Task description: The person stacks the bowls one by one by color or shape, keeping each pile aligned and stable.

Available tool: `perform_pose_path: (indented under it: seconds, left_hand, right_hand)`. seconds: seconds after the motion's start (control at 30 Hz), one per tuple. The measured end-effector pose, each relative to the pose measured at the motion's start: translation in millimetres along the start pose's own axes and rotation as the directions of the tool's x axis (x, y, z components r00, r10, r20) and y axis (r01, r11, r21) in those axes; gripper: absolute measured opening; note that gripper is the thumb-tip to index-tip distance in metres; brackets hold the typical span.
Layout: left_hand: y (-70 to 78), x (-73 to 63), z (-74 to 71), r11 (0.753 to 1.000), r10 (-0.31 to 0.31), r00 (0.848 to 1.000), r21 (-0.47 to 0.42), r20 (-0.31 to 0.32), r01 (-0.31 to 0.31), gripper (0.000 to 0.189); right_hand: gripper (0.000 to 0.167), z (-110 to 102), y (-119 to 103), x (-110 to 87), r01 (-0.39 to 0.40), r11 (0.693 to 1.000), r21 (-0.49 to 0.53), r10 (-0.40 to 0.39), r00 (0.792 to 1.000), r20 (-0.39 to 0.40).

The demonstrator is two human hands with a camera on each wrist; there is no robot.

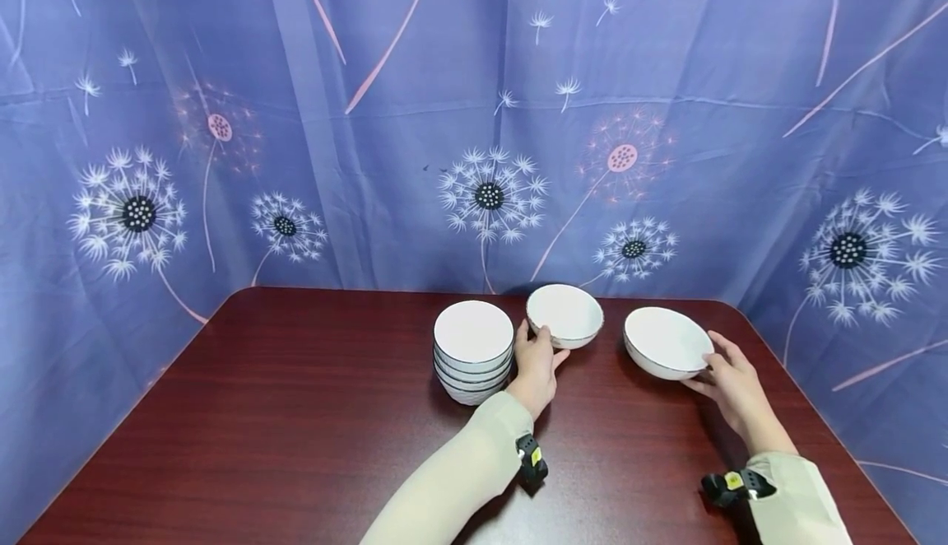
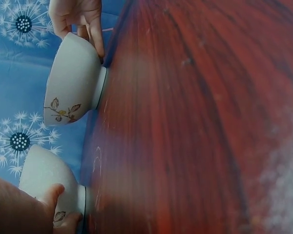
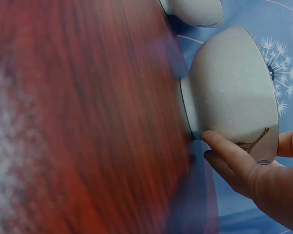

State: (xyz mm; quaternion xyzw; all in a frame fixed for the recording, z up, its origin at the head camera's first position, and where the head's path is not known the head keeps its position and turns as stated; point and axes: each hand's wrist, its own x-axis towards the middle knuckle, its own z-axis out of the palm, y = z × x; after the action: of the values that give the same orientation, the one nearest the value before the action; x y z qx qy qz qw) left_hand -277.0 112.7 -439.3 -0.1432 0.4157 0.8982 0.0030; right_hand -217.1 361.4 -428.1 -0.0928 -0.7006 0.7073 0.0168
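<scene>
In the head view my left hand [image 1: 536,368] grips the near left side of a white bowl [image 1: 573,314] near the table's back edge. Its thumb and fingers lie on the bowl's wall in the left wrist view, where the lower bowl [image 2: 46,170] is partly hidden by the hand. To the right, my right hand [image 1: 733,384] holds a second white bowl [image 1: 666,343] by its right side, thumb at the rim and fingers below. This bowl [image 3: 234,92] has a brown twig pattern and a dark-edged foot, shown in the right wrist view. Both bowls face upward.
Just left of my left hand stands a stack of several white bowls [image 1: 472,364] with dark rims. The dark red wooden table [image 1: 259,430] carries everything. Behind it hangs a blue curtain [image 1: 370,158] with dandelion prints, close to the table's back edge.
</scene>
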Motion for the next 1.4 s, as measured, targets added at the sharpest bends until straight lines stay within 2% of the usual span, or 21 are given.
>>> perform_pose_path:
  seconds: [0.27, 0.57, 0.97, 1.4]
  left_hand:
    - [0.0, -1.0, -1.2, 0.999, 0.025, 1.000, 0.021, 0.011, -0.026, 0.057]
    - [2.4, -9.2, 2.1, 0.996, 0.062, 0.997, 0.057, 0.049, -0.065, 0.056]
    - [8.1, -30.6, -1.9, 0.992, 0.027, 0.997, 0.123, 0.074, -0.036, 0.056]
    - [14.0, -48.8, -17.0, 0.977, 0.002, 0.993, 0.209, 0.122, -0.027, 0.058]
  right_hand:
    - [0.062, 1, -1, -0.4, -0.004, 1.000, -0.017, 0.004, 1.000, -0.005]
    - [0.062, -1, 0, 0.7, 0.009, 1.000, -0.015, -0.009, 1.000, -0.001]
    - [0.062, -1, 0, 1.0, -0.005, 1.000, -0.009, 0.005, 1.000, -0.002]
    - [0.061, 1, -1, -1.0, 0.007, 1.000, -0.021, -0.007, 1.000, -0.006]
